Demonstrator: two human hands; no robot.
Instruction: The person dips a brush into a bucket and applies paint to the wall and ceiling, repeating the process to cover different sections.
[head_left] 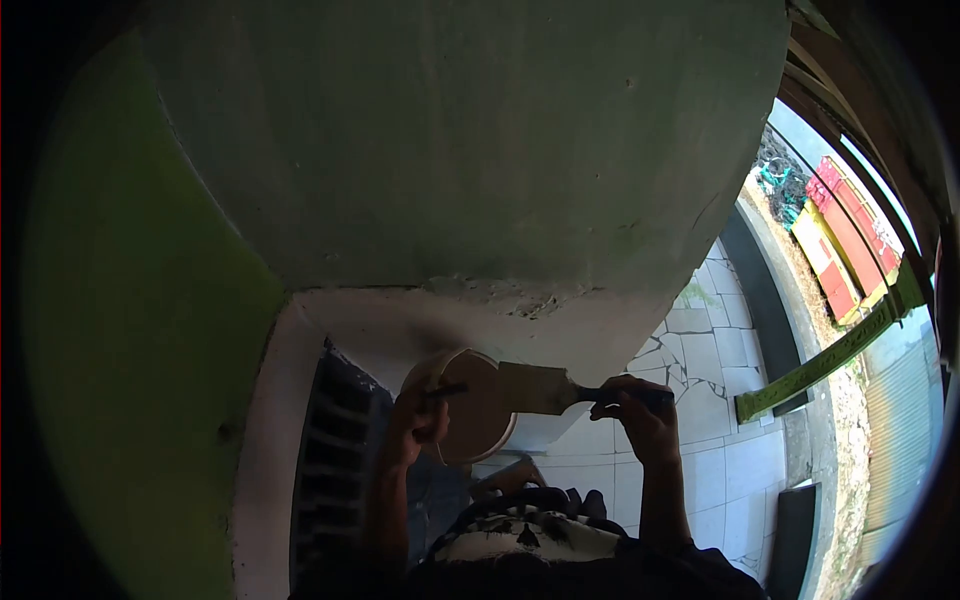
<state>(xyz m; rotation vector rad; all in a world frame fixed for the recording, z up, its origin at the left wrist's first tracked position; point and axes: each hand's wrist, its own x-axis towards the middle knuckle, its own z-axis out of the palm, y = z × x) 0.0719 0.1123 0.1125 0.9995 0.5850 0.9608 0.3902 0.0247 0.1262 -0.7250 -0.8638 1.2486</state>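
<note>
A round bucket (478,412) is in front of my body, close to the wall. My left hand (425,425) is at its left rim, fingers closed around a dark handle (447,391) that lies over the bucket's opening. In my right hand (640,410) is the dark handle of a wide, flat scraper (535,387). Its blade points left and reaches the bucket's right rim. What the bucket holds is too dark to make out.
A grey-green wall (480,150) with a chipped lower edge rises ahead. A bright green wall (130,300) stands at the left. Pale floor tiles (725,470) and a green post (820,370) are at the right. A bare foot (508,478) shows below the bucket.
</note>
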